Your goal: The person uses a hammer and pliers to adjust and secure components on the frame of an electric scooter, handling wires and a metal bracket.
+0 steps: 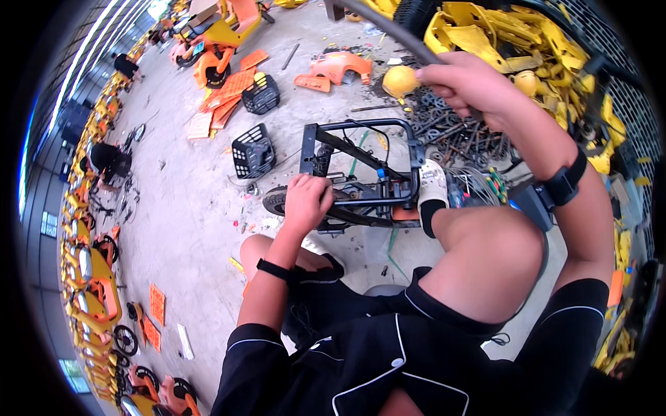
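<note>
The left hand (pixel 307 202) is curled around the near left corner of a black metal frame (pixel 366 202), which stretches away rightward from that grip on the concrete floor (pixel 198 229). The right hand (pixel 466 84) clenches a long dark bar (pixel 402 35), raised beyond the frame's far right corner.

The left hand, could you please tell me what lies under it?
Beneath the left hand is the black metal frame; the part directly under the hand is covered and cannot be seen.
</note>
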A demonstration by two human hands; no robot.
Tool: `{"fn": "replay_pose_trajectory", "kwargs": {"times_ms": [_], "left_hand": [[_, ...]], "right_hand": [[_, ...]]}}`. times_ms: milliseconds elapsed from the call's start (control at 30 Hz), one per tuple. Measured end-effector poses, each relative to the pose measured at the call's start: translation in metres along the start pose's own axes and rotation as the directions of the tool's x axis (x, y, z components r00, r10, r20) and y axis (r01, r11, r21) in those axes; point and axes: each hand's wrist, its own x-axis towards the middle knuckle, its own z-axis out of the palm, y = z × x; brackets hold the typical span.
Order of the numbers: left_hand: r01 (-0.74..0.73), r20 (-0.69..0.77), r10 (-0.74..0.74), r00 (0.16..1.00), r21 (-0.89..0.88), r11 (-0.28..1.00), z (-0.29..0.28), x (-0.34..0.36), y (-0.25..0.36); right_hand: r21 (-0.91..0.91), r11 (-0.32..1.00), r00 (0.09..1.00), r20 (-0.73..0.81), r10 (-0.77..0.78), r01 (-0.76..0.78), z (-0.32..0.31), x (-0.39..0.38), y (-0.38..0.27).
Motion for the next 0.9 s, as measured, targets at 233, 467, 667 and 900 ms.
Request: {"fn": "replay_pose_trajectory", "kwargs": {"times_ms": [233,467,667,900], "left_hand": [[0.025,0.0,-0.025,1.0,0.001,1.0,0.004,0.006,0.005],[0.071,-0.017,-0.074,0.997,-0.152,0.986,0.002,0.01,-0.005],[0.455,0.224,-0.56,0.798,-0.832,0.316,-0.02,-0.015,-0.021],[0.509,0.149,-0.746,0.649,-0.815,0.279,-0.034,-0.021,-0.044]], "right_hand": [[-0.195,0.957,0.975,0.105,-0.195,0.213,-0.059,0.086,-0.013],[-0.767,0.395,0.855,0.383,-0.35,0.505,0.048,0.138,0.027],[-0.756,0.577,0.951,0.267,-0.158,0.309,0.135,0.096,0.076],[-0.555,0.829,0.998,0.011,-0.07,0.064,0.127,0.056,0.074]]}}
